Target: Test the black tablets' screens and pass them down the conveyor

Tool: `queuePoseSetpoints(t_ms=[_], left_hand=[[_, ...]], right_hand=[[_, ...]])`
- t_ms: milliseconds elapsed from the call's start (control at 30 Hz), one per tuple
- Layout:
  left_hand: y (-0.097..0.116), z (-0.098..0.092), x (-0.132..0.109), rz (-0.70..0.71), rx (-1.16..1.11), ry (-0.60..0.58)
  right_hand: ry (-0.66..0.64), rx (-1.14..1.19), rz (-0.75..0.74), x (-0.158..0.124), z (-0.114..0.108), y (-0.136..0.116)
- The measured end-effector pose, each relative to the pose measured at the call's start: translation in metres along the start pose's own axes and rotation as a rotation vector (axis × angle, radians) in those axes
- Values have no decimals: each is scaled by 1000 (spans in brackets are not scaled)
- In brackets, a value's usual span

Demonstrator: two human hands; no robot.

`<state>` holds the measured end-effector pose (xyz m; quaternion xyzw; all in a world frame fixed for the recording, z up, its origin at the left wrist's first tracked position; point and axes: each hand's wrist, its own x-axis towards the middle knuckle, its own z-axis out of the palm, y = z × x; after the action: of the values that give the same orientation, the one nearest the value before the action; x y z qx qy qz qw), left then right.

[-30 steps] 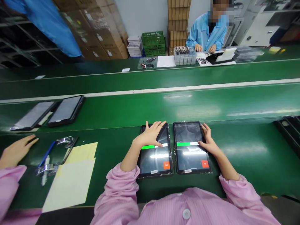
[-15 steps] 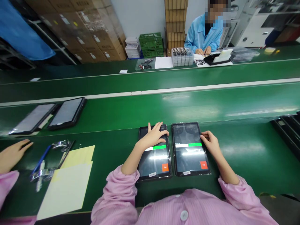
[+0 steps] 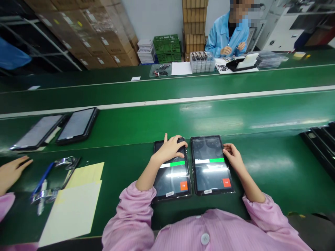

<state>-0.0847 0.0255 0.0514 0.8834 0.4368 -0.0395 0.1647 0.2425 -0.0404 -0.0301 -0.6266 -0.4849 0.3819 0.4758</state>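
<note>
Two black tablets lie flat side by side on the green bench, each lit with a white and green bar and a red square. My left hand [image 3: 171, 149] reaches over the upper part of the left tablet [image 3: 171, 176], its fingers spread and some tips at the tablet's upper right edge. Beside the right tablet [image 3: 210, 176], my right hand [image 3: 232, 155] rests at the upper right edge. Its fingers are loosely bent, with the thumb tip against the edge and a gap between thumb and fingers.
Two more tablets [image 3: 77, 123] lie at the far left. Near them are yellow paper sheets [image 3: 74, 209], a blue pen [image 3: 44, 177] and another person's hand [image 3: 13, 172]. Dark devices [image 3: 318, 150] stand at the right. Across the bench, a person in blue [image 3: 218, 35] handles small parts.
My left hand has shifted slightly on the left tablet; my right hand stays at the same edge. The person across has raised both hands. The view has moved a little.
</note>
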Motion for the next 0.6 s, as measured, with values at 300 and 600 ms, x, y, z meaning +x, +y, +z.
queuePoseSetpoints(t_ms=[300, 600], left_hand=[[5, 2, 3, -10, -2, 3], [-27, -20, -22, -119, -195, -19]], right_hand=[[-47, -16, -22, 0, -3, -3], [-45, -33, -44, 2, 0, -4]])
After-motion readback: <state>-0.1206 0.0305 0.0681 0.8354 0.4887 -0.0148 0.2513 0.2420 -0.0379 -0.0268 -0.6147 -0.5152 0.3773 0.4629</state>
